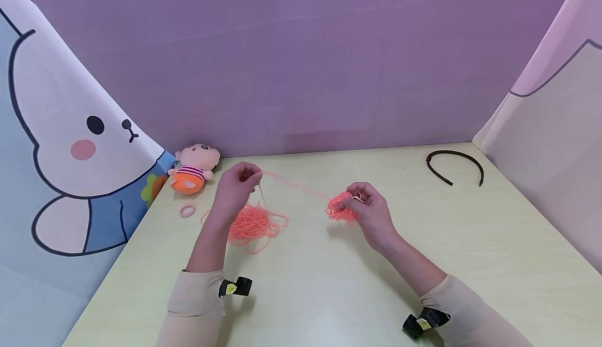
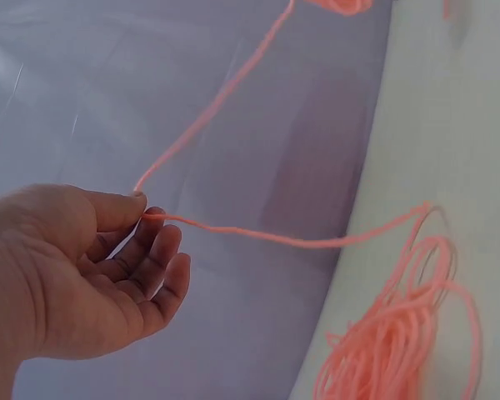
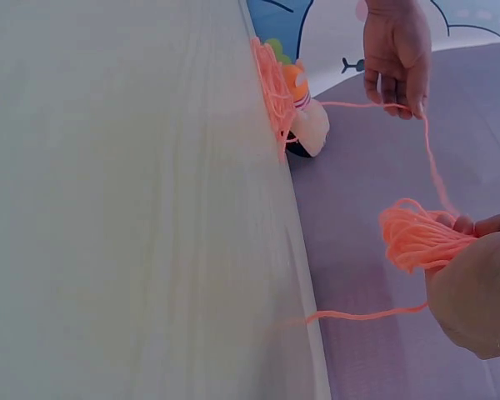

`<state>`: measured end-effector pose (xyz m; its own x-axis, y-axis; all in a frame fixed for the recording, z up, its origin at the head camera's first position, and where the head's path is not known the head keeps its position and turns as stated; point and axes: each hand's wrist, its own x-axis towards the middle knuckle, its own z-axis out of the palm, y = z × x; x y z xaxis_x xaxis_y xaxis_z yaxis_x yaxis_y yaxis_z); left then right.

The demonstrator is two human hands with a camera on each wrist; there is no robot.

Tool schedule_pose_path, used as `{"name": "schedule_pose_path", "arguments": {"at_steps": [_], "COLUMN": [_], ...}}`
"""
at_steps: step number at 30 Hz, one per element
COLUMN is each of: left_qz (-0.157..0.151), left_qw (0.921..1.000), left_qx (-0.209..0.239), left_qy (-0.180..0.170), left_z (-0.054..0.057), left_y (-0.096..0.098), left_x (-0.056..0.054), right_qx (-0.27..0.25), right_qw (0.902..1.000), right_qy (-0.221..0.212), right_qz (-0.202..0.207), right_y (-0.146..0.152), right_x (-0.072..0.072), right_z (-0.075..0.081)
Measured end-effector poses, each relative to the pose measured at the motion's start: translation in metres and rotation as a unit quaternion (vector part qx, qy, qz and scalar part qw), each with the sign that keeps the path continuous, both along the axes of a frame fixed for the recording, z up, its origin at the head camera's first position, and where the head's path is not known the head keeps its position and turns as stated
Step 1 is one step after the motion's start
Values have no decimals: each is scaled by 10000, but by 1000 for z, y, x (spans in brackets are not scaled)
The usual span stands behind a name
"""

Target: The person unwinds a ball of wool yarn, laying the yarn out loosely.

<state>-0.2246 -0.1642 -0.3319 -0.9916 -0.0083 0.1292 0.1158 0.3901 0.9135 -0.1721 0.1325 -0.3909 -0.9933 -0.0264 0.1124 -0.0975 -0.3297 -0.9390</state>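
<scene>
My left hand (image 1: pixel 238 190) is raised over the left half of the table and pinches a strand of coral yarn (image 2: pixel 212 108) between thumb and fingertip. From that pinch one length runs across to my right hand, and another drops to a loose pile of coral yarn (image 1: pixel 254 224) on the table. My right hand (image 1: pixel 374 215) grips a looped bundle of the same yarn (image 3: pixel 421 237), held above the tabletop. A free tail of yarn (image 3: pixel 367 315) hangs below the right hand in the right wrist view.
A plush doll (image 1: pixel 194 169) in a striped top lies at the table's back left corner. A small pink ring (image 1: pixel 187 211) sits in front of it. Toward the back right lies a black headband (image 1: pixel 455 154). A purple cloth wall (image 1: pixel 301 75) closes off the back.
</scene>
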Motion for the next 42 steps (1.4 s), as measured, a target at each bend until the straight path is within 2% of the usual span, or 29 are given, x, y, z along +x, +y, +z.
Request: {"name": "schedule_pose_path", "arguments": {"at_steps": [5, 12, 22, 26, 30, 33, 35, 39, 42], "left_qz": [303, 446, 725, 950, 1075, 941, 694, -59, -628], "left_qw": [9995, 9982, 9958, 9936, 9921, 9938, 9962, 9986, 9960], "left_qx": [13, 195, 114, 97, 37, -126, -236, -477, -620], "left_qy": [-133, -364, -545, -606, -649, -580, -480, -217, -145], "left_z": [1, 4, 7, 7, 8, 7, 5, -3, -11], "left_y": [-17, -33, -45, -51, -50, -40, -28, 1, 24], "left_x": [-2, -4, -2, -1, 0, 0, -1, 1, 3], "right_qx": [17, 0, -11, -42, -16, 14, 12, -11, -63], "right_qw": [10000, 10000, 10000, 10000, 10000, 10000, 10000, 10000, 9999], "right_qy": [-20, -6, 49, 29, 25, 33, 26, 37, 70], "right_qz": [-11, 0, -21, -26, -28, -26, -19, 18, 66], "right_y": [0, -1, 0, 0, 0, 0, 0, -1, -1], "right_x": [0, 1, 0, -1, -1, -1, -1, 0, 0], "right_z": [1, 1, -1, -1, -1, -1, -1, -1, 0]}}
